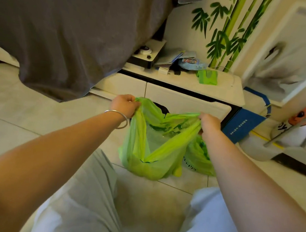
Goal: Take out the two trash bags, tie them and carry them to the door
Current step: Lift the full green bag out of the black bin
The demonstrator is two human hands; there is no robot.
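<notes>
At the centre of the view, a thin, translucent green bag (145, 148) sits on the pale tiled floor (6, 135), its plastic crinkled and its base bulging round. Both hands are well apart and clenched on the bag's two stretched handles: the left hand (125, 104) at 10 o'clock of the bag, a smooth silver bangle (118, 120) loose on its wrist, and the right hand (209, 122) at 2 o'clock. The handles are drawn taut into narrow twisted bands, so the mouth gapes wide. A second bag (198, 157) of the same green film slumps just beside the first, at its 3 o'clock, partly behind the right forearm. Beyond them, at 12 o'clock, stands a low glossy white cabinet (187, 100) with rounded corners, its top cluttered with papers. A grey matte cloth (63, 32) hangs in soft folds at 10 o'clock. A flat blue box (241, 124) leans at 3 o'clock.
</notes>
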